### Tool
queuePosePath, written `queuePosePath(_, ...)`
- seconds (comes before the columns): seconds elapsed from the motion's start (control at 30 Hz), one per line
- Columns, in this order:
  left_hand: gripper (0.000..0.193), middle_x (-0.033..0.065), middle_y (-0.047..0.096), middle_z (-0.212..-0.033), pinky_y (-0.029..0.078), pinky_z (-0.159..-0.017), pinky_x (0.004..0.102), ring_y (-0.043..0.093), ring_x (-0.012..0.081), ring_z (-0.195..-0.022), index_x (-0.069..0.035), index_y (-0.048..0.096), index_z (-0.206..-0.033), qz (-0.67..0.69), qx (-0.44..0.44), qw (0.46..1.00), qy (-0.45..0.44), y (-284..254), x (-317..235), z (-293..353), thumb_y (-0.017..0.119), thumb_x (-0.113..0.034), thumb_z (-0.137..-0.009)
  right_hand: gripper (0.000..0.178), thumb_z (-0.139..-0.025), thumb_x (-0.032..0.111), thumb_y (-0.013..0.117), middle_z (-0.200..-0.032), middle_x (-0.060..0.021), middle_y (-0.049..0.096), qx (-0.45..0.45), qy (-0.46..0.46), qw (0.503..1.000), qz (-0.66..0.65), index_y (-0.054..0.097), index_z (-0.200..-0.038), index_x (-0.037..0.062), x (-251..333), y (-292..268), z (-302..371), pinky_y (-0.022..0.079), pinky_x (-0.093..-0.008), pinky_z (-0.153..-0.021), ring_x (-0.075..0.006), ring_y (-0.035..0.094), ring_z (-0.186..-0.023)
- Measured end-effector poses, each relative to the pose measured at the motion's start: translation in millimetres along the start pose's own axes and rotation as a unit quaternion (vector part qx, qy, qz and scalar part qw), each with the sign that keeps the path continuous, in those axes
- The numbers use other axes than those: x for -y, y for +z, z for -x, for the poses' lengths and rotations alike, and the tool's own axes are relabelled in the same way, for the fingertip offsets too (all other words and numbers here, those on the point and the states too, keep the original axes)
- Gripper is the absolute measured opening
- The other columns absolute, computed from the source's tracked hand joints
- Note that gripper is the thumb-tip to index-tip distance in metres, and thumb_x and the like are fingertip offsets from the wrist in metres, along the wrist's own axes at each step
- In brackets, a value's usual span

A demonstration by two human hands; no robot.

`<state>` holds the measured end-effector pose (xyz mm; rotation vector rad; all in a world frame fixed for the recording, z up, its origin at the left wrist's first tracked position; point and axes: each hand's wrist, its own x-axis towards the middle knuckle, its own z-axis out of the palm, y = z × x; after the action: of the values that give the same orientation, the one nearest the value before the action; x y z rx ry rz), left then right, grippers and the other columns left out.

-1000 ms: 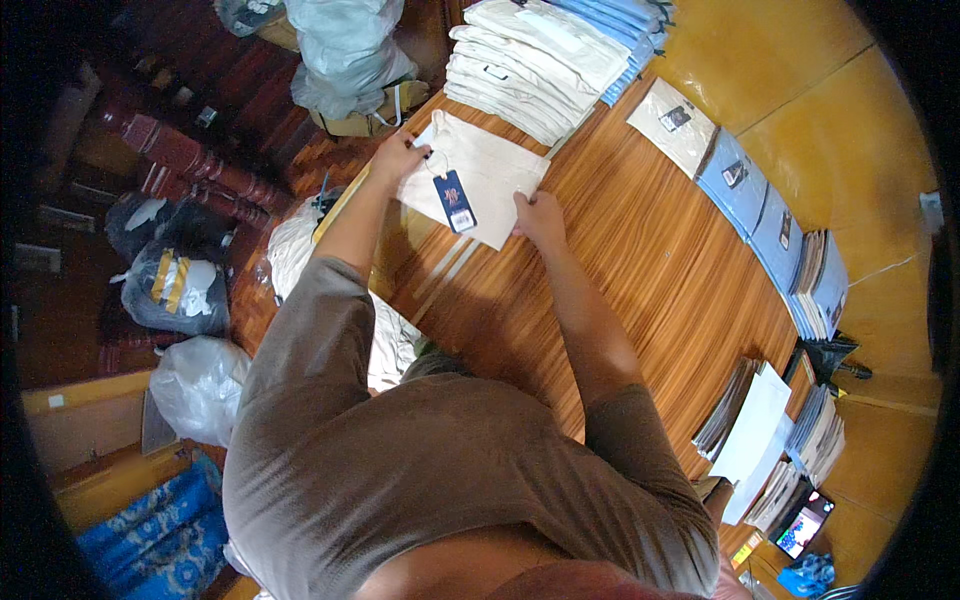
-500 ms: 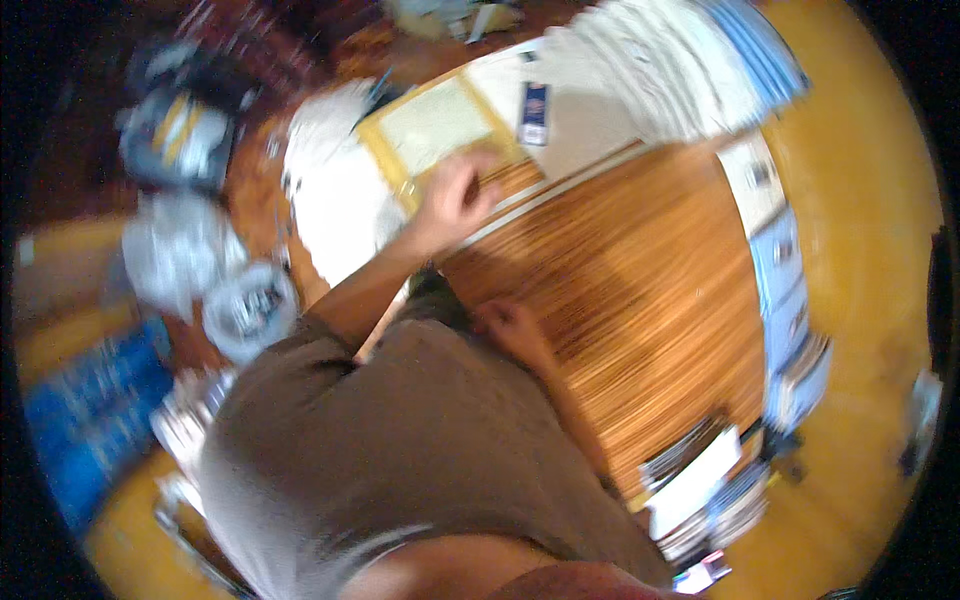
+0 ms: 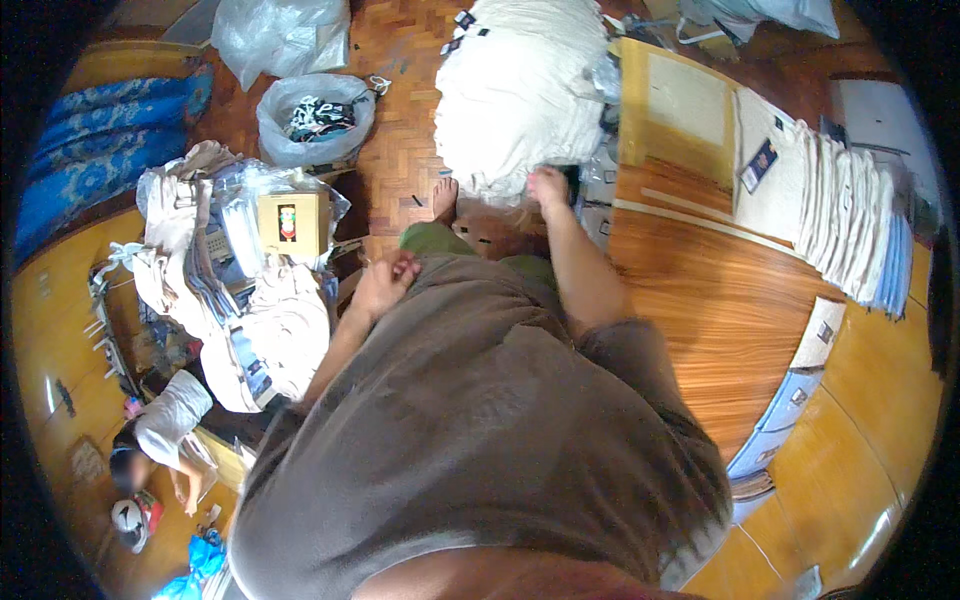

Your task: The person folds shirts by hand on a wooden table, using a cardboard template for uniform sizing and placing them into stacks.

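A big heap of white knitted cloth (image 3: 520, 90) lies in front of me, slightly right of centre. At its near edge is my right hand (image 3: 545, 188), fingers drawn together on the border of the cloth. My left hand (image 3: 383, 285) hangs beside my lap with its fingers curled, and nothing shows in them. To the right, the wood-grain table (image 3: 710, 310) carries a yellow-bordered board (image 3: 635, 110) and a row of folded white cloths (image 3: 840, 200). A dark label card (image 3: 759, 165) lies on the pale cloth there.
Left of me are piled garments (image 3: 285, 330) and a cardboard box (image 3: 295, 225). Beyond stand a clear bag of dark and white pieces (image 3: 318, 120) and another plastic bag (image 3: 280, 35). A person (image 3: 170, 420) works at the lower left. Folded blue items (image 3: 785, 400) line the table's right edge.
My body and view have turned left, so the table now sits on the right. My left hand has left the board for my lap; my right hand has reached out to the white heap.
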<state>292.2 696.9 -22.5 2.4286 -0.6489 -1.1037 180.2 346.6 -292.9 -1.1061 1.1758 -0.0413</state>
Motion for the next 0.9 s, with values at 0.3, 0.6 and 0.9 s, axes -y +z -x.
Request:
queuePosePath(0.3, 0.039, 0.0152, 0.077, -0.106, 0.059, -0.083, 0.0333, 0.075, 0.0205, -0.091, 0.001, 0.064, -0.131, 0.117, -0.052, 0.987, -0.102, -80.9, 86.4, 23.7, 0.07, -0.021, -0.101, 0.049, -0.09, 0.044, 0.075, -0.117, -0.0144, 0.069, -0.1, -0.353, 0.725, 0.583, 0.065, -0.118, 0.0047, 131.0, 147.1, -15.6, 0.057, -0.0479, -0.09, -0.038, 0.069, -0.109)
queuePosePath(0.6, 0.042, 0.0196, 0.075, -0.117, 0.057, -0.092, 0.0367, 0.074, 0.027, -0.103, 0.002, 0.063, -0.135, 0.119, -0.011, 0.991, -0.066, -152.6, 120.2, -2.7, 0.067, -0.027, -0.104, 0.032, -0.104, 0.034, 0.057, -0.114, -0.0206, 0.068, -0.068, -0.266, 0.716, 0.642, 0.061, -0.12, 0.0065, 146.6, 150.9, -62.6, 0.058, -0.0539, -0.082, -0.0424, 0.071, -0.1)
queuePosePath(0.9, 0.036, 0.0068, 0.07, -0.128, 0.051, -0.103, 0.0344, 0.065, 0.0188, -0.117, -0.003, 0.061, -0.138, 0.232, 0.02, 0.955, 0.184, -225.9, 64.8, -141.8, 0.061, -0.024, -0.109, 0.037, -0.11, 0.027, 0.05, -0.128, -0.0109, 0.07, -0.04, -0.369, 0.877, -0.305, 0.067, -0.129, 0.0012, 336.9, 107.6, 57.5, 0.055, -0.0376, -0.095, -0.0248, 0.069, -0.108)
